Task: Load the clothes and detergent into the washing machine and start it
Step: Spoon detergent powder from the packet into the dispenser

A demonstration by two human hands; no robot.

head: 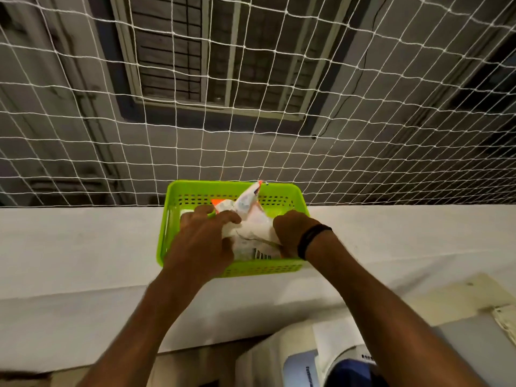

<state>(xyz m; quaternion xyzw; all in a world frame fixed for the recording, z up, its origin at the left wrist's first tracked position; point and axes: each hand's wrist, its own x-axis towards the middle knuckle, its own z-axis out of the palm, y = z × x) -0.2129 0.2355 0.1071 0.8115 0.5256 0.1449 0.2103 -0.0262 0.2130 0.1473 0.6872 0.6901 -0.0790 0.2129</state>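
A bright green plastic basket (170,219) sits on a white ledge. Inside it lies a crumpled white detergent packet (252,227) with orange print and a barcode. My left hand (203,236) grips the packet's left side, fingers closed over it. My right hand (290,233), with a black band on the wrist, holds the packet's right side. The white washing machine (301,356) shows at the bottom right, below the ledge, with dark blue cloth (353,372) visible in its opening.
The white ledge (69,247) runs across the whole view. A white rope net (251,107) rises right behind the basket, with a building wall and window beyond it. A beige lid or panel (460,300) lies at the right, beside the machine.
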